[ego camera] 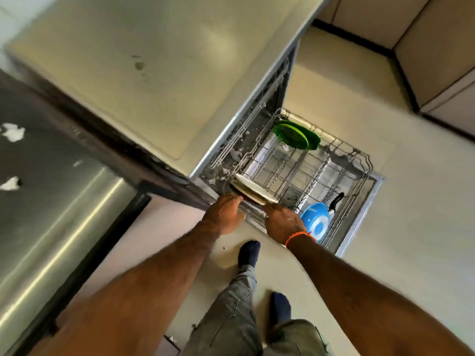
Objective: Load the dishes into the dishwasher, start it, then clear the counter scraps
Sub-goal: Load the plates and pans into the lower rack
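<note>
The dishwasher's lower rack (295,173) is pulled out over the open door (365,209). White plates (253,190) stand on edge at the rack's near left corner. My left hand (225,214) touches their left edge with its fingers. My right hand (282,222) reaches to their lower right edge, and its fingers are hidden under the plates. A green plate (295,134) stands at the rack's far end. A blue plate (316,222) stands at the near right, with a black-handled utensil (336,200) beside it.
The beige counter (128,86) runs above the dishwasher, with small dark scraps (140,65) on it. A steel sink surface (51,188) at the left holds white scraps (12,132). Cabinets (424,60) stand at the far right. My socked feet (249,253) are on the floor.
</note>
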Demonstrator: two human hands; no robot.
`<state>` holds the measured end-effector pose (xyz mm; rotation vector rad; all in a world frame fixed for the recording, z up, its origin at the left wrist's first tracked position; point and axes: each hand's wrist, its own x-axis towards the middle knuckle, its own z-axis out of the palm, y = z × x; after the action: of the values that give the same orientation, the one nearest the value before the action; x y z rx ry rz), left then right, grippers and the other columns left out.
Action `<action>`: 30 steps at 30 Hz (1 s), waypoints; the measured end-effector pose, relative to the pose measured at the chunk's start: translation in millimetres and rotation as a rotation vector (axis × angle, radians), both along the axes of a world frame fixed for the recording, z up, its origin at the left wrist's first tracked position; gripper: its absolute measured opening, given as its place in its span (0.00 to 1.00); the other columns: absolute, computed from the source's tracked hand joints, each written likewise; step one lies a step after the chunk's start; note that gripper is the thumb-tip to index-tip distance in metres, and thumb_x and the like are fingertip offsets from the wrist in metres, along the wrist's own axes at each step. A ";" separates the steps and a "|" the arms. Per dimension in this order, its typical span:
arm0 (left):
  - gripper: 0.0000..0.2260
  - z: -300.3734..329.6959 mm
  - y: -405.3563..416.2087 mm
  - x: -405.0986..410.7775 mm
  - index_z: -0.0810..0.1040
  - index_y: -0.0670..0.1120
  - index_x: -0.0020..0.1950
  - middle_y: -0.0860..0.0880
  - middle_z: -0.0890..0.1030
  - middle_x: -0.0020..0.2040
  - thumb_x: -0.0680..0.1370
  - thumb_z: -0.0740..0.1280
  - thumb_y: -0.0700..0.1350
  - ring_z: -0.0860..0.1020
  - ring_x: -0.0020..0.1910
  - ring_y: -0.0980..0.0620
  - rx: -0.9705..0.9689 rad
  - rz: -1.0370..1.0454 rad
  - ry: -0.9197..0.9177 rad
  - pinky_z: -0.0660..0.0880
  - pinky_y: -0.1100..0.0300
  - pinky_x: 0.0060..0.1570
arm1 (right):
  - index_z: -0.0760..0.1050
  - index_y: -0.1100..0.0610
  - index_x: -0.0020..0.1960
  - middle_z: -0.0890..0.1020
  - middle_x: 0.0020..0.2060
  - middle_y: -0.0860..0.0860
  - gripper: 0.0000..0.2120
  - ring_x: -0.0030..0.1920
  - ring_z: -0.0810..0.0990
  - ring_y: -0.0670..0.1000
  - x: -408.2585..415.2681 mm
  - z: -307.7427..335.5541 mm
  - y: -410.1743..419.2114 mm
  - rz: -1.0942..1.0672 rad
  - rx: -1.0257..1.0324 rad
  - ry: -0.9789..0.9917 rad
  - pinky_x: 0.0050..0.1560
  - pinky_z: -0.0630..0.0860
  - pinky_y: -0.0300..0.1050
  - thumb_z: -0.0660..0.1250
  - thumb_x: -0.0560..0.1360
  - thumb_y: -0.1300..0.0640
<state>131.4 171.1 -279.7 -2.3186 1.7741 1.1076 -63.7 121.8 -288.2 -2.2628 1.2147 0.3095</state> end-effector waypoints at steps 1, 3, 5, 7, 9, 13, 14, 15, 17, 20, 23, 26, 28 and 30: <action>0.27 16.0 11.0 -0.5 0.69 0.47 0.77 0.47 0.73 0.74 0.79 0.68 0.52 0.71 0.73 0.46 0.007 0.051 0.022 0.69 0.50 0.71 | 0.72 0.48 0.69 0.79 0.64 0.53 0.20 0.59 0.81 0.58 1.5 18.2 5.8 0.027 -0.009 -0.008 0.56 0.80 0.51 0.59 0.77 0.54; 0.27 48.9 38.5 0.3 0.70 0.49 0.76 0.46 0.76 0.71 0.78 0.68 0.53 0.75 0.68 0.47 0.017 0.160 0.054 0.72 0.53 0.68 | 0.72 0.48 0.69 0.79 0.64 0.53 0.21 0.61 0.80 0.58 4.8 57.8 19.1 0.079 -0.030 -0.020 0.58 0.79 0.52 0.59 0.77 0.54; 0.25 79.1 68.0 2.2 0.73 0.48 0.74 0.46 0.78 0.69 0.78 0.68 0.54 0.77 0.66 0.47 0.012 0.247 0.074 0.73 0.55 0.66 | 0.71 0.46 0.71 0.78 0.66 0.52 0.22 0.62 0.79 0.58 11.7 94.8 33.0 0.154 -0.075 -0.076 0.60 0.78 0.51 0.60 0.77 0.54; 0.23 108.7 99.8 2.9 0.77 0.47 0.70 0.46 0.80 0.66 0.77 0.68 0.54 0.78 0.64 0.45 -0.023 0.309 0.062 0.74 0.55 0.64 | 0.70 0.44 0.72 0.77 0.68 0.50 0.23 0.65 0.78 0.56 21.4 123.4 50.1 0.249 -0.104 -0.100 0.62 0.76 0.50 0.60 0.78 0.55; 0.23 136.3 127.2 3.2 0.77 0.47 0.70 0.45 0.80 0.66 0.77 0.67 0.56 0.77 0.66 0.44 -0.076 0.354 0.054 0.73 0.53 0.66 | 0.71 0.46 0.72 0.78 0.67 0.51 0.23 0.64 0.78 0.57 35.5 145.7 64.0 0.344 -0.114 -0.138 0.62 0.76 0.50 0.60 0.78 0.56; 0.25 196.4 215.0 16.4 0.68 0.48 0.78 0.48 0.72 0.76 0.82 0.66 0.53 0.71 0.73 0.46 -0.197 0.587 -0.051 0.66 0.51 0.73 | 0.71 0.48 0.73 0.79 0.66 0.53 0.22 0.63 0.79 0.58 85.1 201.2 121.3 0.547 -0.134 -0.265 0.62 0.75 0.51 0.61 0.79 0.54; 0.24 208.2 232.8 20.5 0.69 0.49 0.77 0.48 0.73 0.75 0.82 0.66 0.54 0.72 0.72 0.47 -0.232 0.642 -0.055 0.68 0.50 0.73 | 0.71 0.48 0.73 0.78 0.67 0.52 0.22 0.64 0.78 0.58 98.2 213.8 133.5 0.603 -0.152 -0.293 0.63 0.74 0.51 0.61 0.79 0.54; 0.24 221.5 256.0 25.8 0.70 0.49 0.76 0.48 0.74 0.73 0.81 0.67 0.53 0.74 0.70 0.47 -0.279 0.698 -0.064 0.70 0.51 0.71 | 0.70 0.49 0.73 0.78 0.68 0.52 0.22 0.64 0.77 0.57 112.8 224.9 149.7 0.667 -0.168 -0.333 0.64 0.74 0.52 0.61 0.79 0.54; 0.19 245.9 299.9 33.0 0.75 0.48 0.72 0.47 0.79 0.68 0.81 0.67 0.50 0.78 0.63 0.48 -0.333 0.764 -0.094 0.74 0.56 0.63 | 0.70 0.49 0.73 0.77 0.69 0.51 0.22 0.65 0.77 0.57 136.9 245.6 182.7 0.776 -0.199 -0.389 0.65 0.75 0.54 0.61 0.79 0.54; 0.11 278.2 361.6 43.9 0.81 0.47 0.60 0.47 0.84 0.54 0.79 0.67 0.45 0.80 0.45 0.51 -0.422 0.871 -0.140 0.77 0.57 0.50 | 0.72 0.50 0.72 0.79 0.66 0.52 0.21 0.62 0.79 0.58 172.2 273.4 230.1 0.895 -0.233 -0.471 0.62 0.76 0.53 0.62 0.79 0.55; 0.15 293.8 426.4 55.7 0.80 0.48 0.65 0.50 0.84 0.54 0.78 0.71 0.48 0.81 0.51 0.51 -0.487 0.998 -0.211 0.77 0.57 0.53 | 0.74 0.50 0.70 0.81 0.62 0.53 0.21 0.59 0.80 0.59 208.3 291.7 281.7 1.007 -0.244 -0.545 0.59 0.78 0.54 0.63 0.77 0.55; 0.20 302.5 488.2 66.7 0.78 0.48 0.69 0.49 0.83 0.60 0.78 0.72 0.50 0.82 0.57 0.52 -0.508 1.124 -0.257 0.75 0.61 0.57 | 0.73 0.49 0.72 0.81 0.63 0.52 0.23 0.59 0.80 0.57 240.7 302.7 334.1 1.122 -0.238 -0.572 0.59 0.77 0.53 0.63 0.77 0.55; 0.20 303.4 531.7 73.7 0.78 0.49 0.69 0.50 0.83 0.61 0.78 0.72 0.51 0.82 0.58 0.53 -0.519 1.207 -0.277 0.77 0.59 0.58 | 0.72 0.48 0.72 0.81 0.64 0.52 0.23 0.60 0.80 0.57 261.5 306.0 373.2 1.192 -0.224 -0.589 0.59 0.77 0.52 0.63 0.77 0.55; 0.20 302.6 572.0 79.0 0.78 0.51 0.69 0.51 0.83 0.62 0.78 0.71 0.52 0.81 0.58 0.53 -0.511 1.273 -0.336 0.78 0.56 0.60 | 0.72 0.48 0.72 0.80 0.64 0.51 0.23 0.61 0.80 0.56 278.1 307.5 410.9 1.243 -0.215 -0.621 0.60 0.76 0.51 0.64 0.77 0.55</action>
<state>210.4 743.1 22.9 -3.7089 0.3109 0.1070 214.4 532.7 19.4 -2.6990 -0.5716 -0.1140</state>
